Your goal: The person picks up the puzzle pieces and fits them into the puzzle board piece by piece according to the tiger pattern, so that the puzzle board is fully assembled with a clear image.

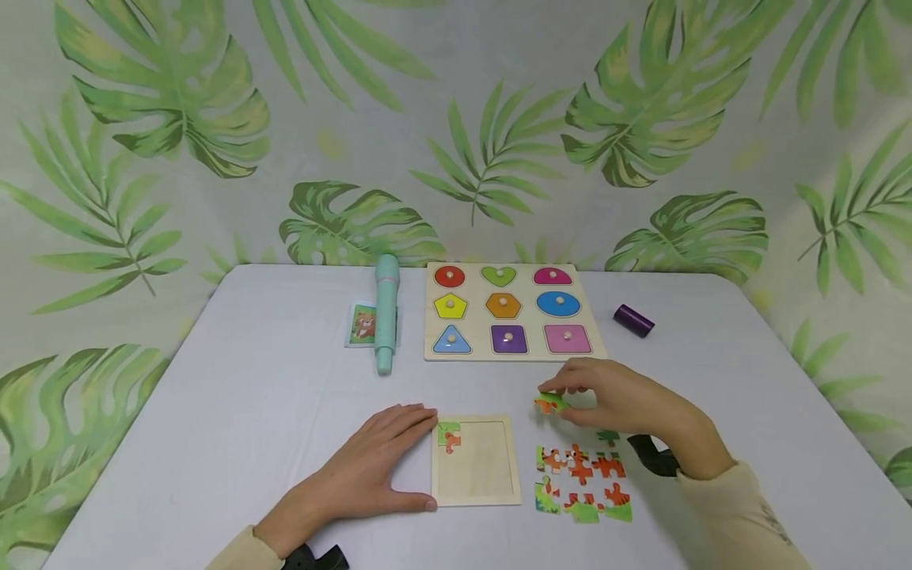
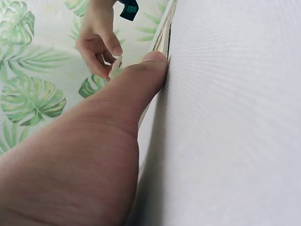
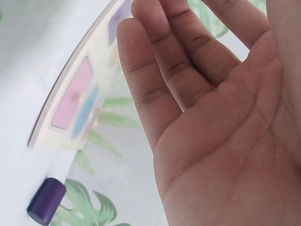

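Head view, right hand [image 1: 608,396] pinching puzzle piece [image 1: 549,404], long axis roughly sideways, green side away, left hand [image 1: 372,469] spread against tray [image 1: 514,467]

A puzzle tray [image 1: 480,479] lies near, one piece [image 1: 447,435] in its far left corner, loose pieces [image 1: 580,465] right. Behind, a shape board [image 1: 475,351] has a rod [image 1: 386,313] on a card [image 1: 362,323] to its left, a cylinder [image 1: 633,321] right.
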`<action>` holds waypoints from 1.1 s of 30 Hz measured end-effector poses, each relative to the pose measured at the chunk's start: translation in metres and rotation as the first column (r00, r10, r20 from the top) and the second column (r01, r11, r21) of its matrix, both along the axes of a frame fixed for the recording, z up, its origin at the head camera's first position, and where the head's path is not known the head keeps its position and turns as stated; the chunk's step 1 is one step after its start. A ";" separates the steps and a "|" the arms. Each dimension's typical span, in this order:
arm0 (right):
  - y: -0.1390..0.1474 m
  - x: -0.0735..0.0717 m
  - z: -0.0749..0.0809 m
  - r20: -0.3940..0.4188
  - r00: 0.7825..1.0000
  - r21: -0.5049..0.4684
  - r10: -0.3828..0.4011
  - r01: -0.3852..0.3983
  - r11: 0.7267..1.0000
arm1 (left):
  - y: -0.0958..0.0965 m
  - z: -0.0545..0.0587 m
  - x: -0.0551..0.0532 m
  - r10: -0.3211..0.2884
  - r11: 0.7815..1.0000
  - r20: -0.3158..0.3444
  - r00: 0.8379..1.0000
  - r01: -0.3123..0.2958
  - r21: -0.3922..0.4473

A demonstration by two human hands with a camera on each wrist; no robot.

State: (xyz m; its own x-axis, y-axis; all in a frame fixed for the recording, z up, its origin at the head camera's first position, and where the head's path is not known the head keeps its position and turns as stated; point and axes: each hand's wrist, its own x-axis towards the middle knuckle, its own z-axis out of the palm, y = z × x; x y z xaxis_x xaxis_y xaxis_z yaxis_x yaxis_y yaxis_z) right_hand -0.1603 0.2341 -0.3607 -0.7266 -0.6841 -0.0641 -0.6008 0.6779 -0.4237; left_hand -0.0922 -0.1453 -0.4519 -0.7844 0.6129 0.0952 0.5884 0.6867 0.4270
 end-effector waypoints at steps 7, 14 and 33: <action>-0.005 0.001 0.001 0.007 1.000 0.003 -0.009 0.009 1.000 | 0.001 -0.001 0.002 -0.006 1.000 0.015 1.000 0.006 0.007; -0.013 -0.002 0.003 -0.023 1.000 -0.003 0.019 -0.019 1.000 | 0.001 -0.001 0.002 -0.001 1.000 0.010 1.000 0.001 0.005; -0.037 -0.001 0.008 -0.058 0.996 -0.022 0.067 -0.069 0.997 | 0.000 0.001 0.000 -0.003 1.000 -0.002 1.000 0.003 0.000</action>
State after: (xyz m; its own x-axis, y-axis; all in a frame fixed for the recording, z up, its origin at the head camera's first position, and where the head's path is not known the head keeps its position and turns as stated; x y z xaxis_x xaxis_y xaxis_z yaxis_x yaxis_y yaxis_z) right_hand -0.1614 0.1966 -0.3531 -0.6804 -0.7329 -0.0067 -0.6689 0.6247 -0.4029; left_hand -0.0919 -0.1453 -0.4506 -0.7822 0.6155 0.0966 0.5913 0.6847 0.4261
